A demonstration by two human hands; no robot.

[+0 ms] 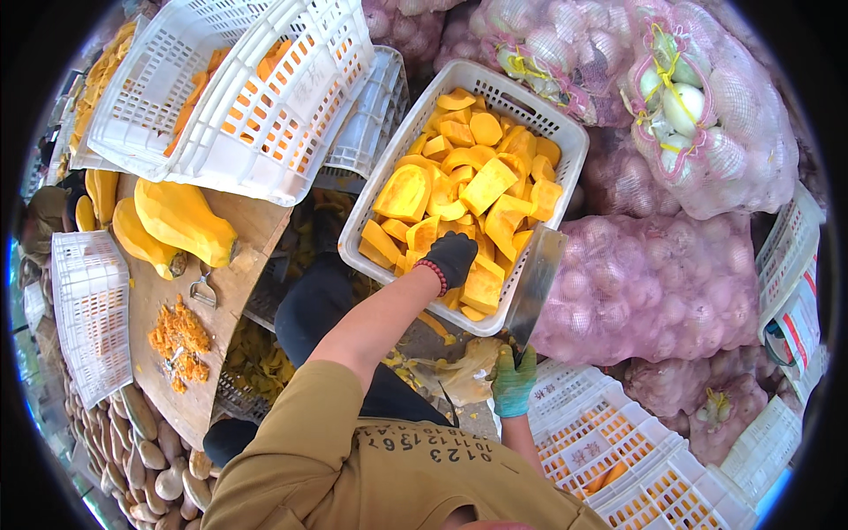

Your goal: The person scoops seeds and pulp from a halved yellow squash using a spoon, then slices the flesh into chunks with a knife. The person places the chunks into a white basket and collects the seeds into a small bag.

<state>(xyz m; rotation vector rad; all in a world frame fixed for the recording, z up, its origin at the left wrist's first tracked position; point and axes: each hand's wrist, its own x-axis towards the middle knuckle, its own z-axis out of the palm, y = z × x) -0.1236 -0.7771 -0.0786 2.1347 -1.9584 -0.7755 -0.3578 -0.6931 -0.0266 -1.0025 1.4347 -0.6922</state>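
A white plastic crate (pixel 576 142) full of cut pumpkin pieces (pixel 487 185) stands before me. My left hand (pixel 452 258), in a black glove with a red bead bracelet at the wrist, reaches over its near side onto the pieces. Its fingers curl down, and whether they grip a piece is hidden. Beside the crate's near right corner, my right hand (pixel 514 379), in a green glove, is closed around the handle of a cleaver (pixel 538 281). The broad blade points up along the crate's right side.
At left, a wooden board (pixel 245 271) bears peeled pumpkins (pixel 182 218), a peeler (pixel 203 291) and orange shreds (pixel 179 344). White crates (pixel 265 152) lie above it. Pink mesh sacks of onions (pixel 649 285) lie right; more crates (pixel 596 430) are lower right. Unpeeled squashes (pixel 139 457) lie lower left.
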